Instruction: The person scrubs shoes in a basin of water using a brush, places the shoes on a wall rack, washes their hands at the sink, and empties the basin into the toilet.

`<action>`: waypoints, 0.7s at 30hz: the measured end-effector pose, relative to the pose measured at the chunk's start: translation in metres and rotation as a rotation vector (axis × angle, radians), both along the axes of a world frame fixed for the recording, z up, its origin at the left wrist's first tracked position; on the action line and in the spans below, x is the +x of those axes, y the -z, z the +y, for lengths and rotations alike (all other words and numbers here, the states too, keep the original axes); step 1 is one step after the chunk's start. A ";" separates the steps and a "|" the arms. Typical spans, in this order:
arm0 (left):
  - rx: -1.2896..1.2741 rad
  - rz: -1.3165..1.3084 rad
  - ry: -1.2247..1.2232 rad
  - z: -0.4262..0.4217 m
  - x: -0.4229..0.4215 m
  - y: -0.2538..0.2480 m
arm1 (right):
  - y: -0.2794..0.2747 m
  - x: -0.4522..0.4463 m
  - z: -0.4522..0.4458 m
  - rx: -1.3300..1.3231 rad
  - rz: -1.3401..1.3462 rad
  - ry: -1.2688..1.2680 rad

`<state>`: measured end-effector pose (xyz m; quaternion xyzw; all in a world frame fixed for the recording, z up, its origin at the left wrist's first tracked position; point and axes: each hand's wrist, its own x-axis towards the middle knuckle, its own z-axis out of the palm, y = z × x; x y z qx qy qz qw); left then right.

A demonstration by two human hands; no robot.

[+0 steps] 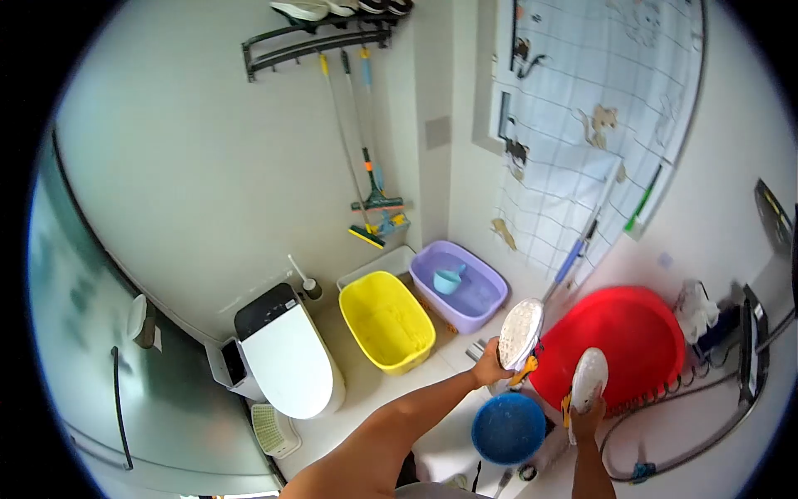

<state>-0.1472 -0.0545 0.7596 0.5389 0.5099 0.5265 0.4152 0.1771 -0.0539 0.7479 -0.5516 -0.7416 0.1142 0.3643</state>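
Left hand (492, 361) is closed around one end of the left-hand shoe (520, 333), with the fingers bent at its edge. By the right hand (588, 421), the lower part of the right-hand shoe (590, 374) is gripped. Both shoes are held apart from each other, with their pale soles turned up and orange-yellow parts shown along the sides. The left-hand shoe is held at the left edge of the red tub as seen, and the right-hand shoe is seen in front of that tub's near part.

At the far left, a wall-high frosted door (100, 366) is seen. The window side is covered by a white curtain (582, 187) printed with cats and grid lines. On the right, the floor is taken up by the red tub (619, 341). Farther left, the white toilet (293, 362) is seen with its lid lowered. Between toilet and red tub, the yellow tub (385, 320) and the purple tub (486, 306) are set close together. Just below the left-hand shoe, the round blue basin (509, 428) is placed. High on the wall, more shoes are held on a black rack (320, 46). Inside the purple tub, a light-blue dipper (446, 282) is contained.
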 end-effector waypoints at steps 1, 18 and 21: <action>-0.033 -0.128 0.017 -0.003 -0.018 -0.006 | -0.012 -0.023 0.001 0.041 0.038 -0.047; 0.186 -0.411 -0.310 0.054 -0.349 -0.195 | -0.449 -0.547 0.176 0.418 0.471 -0.748; 0.225 -0.400 -0.368 0.074 -0.379 -0.191 | -0.546 -0.646 0.205 0.611 0.442 -0.869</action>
